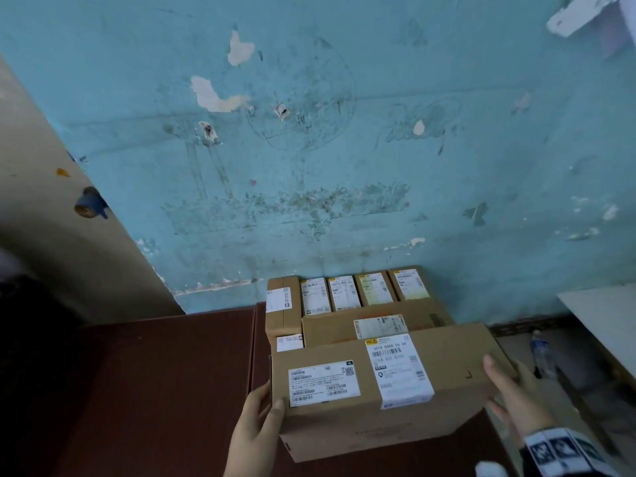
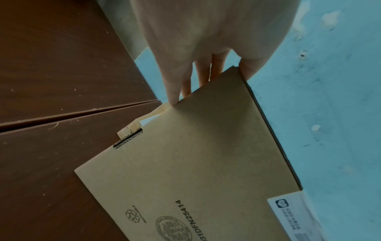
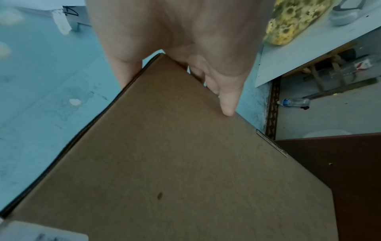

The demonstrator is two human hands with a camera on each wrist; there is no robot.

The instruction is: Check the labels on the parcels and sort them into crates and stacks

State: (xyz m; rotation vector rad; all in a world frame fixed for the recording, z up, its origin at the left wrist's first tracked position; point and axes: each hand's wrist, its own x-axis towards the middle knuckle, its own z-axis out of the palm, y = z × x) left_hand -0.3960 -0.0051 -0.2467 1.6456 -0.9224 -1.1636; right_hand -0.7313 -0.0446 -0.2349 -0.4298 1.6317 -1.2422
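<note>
left hand (image 1: pixel 256 432) grips parcel (image 1: pixel 385 394) left end | right hand (image 1: pixel 512 394) grips right end | both hands clamped

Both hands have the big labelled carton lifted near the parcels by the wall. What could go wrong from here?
1. The left hand and right hand hold the large brown cardboard carton only at its ends, so it might slip or tip.
2. Set down carelessly, it could knock the row of small labelled boxes by the blue wall.
3. Placed on top, it would likely hide the flat cardboard box's label.
</note>
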